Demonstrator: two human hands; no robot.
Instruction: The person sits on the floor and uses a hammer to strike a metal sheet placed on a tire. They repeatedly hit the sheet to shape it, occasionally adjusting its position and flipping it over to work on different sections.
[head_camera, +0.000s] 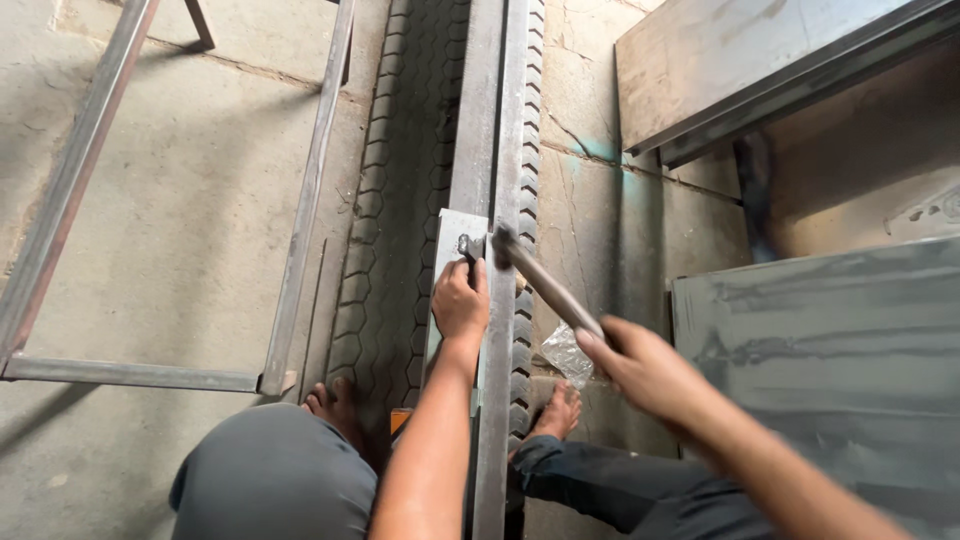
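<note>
1. Down by the bare feet, right hand (645, 372) is closed round one hammer (540, 278) handle, blurred.
2. Left hand (460, 300) is curled, pinching one small dark chisel (468, 246) against the pale plate (455, 240).
3. Beyond, two long metal bars (495, 120) run across the concrete floor (190, 220).

I count my two hands, left (460, 300) and right (645, 368), one hammer (545, 283), one long steel bar (502, 180), two bare feet, one welded frame (170, 200), and one plastic scrap (566, 354).
</note>
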